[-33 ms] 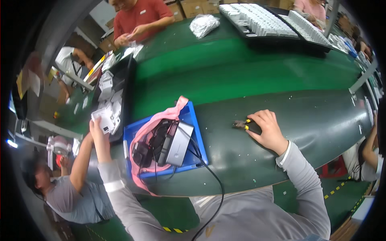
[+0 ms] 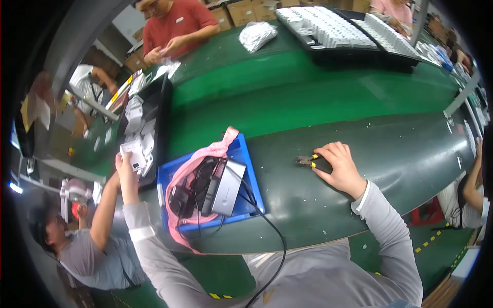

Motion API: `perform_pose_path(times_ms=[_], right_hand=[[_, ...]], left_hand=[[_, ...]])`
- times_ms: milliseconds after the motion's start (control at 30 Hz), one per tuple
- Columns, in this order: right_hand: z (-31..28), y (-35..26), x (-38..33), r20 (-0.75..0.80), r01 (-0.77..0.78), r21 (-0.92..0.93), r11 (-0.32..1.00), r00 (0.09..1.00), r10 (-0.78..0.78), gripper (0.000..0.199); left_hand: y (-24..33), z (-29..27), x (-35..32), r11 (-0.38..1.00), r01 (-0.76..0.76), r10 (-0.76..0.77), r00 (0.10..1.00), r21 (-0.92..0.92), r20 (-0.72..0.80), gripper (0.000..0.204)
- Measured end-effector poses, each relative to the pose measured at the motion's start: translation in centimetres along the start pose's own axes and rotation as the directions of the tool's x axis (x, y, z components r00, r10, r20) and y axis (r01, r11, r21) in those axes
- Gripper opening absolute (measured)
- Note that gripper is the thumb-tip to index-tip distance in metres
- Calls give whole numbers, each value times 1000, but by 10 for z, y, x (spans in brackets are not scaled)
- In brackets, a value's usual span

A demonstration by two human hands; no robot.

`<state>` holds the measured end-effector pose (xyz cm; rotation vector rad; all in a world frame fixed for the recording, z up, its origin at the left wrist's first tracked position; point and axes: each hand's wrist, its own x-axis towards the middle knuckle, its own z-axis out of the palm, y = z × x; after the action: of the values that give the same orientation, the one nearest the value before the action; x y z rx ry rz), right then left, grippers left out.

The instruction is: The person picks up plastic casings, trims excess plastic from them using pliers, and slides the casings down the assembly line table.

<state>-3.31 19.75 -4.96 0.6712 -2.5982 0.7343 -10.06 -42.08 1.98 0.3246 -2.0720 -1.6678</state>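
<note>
Pliers (image 2: 308, 161), yellow-tipped, lie on dark table mid-right, right hand (image 2: 339, 167) cupped over handles, grip closed on them, nose sticking out left. Left hand (image 2: 125, 165) reaches far left, grip pinching small white box (image 2: 134, 154) over black tray (image 2: 154, 110). Blue bin (image 2: 251, 177) with grey device (image 2: 226, 187), cables, pink bag between hands.

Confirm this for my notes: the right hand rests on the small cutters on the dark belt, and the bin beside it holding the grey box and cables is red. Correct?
Not quite. The head view shows the bin is blue, not red. The rest holds: the right hand rests on the cutters.
</note>
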Motion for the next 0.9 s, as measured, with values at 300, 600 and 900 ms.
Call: perform_pose_path(times_ms=[300, 600, 900], right_hand=[[4, 1, 2, 4, 9, 16, 1000, 1000, -9, 42], [1, -3, 3, 40, 13, 24, 1000, 999, -14, 41], [3, -6, 4, 38, -3, 23, 1000, 999, 3, 42]], left_hand=[[-108, -40, 119, 469, -188, 176, 977, 863, 117, 49], [-13, 12, 53, -53, -322, 413, 855, 945, 314, 36], [178, 233, -245, 291, -902, 538, 430, 319, 725, 33]])
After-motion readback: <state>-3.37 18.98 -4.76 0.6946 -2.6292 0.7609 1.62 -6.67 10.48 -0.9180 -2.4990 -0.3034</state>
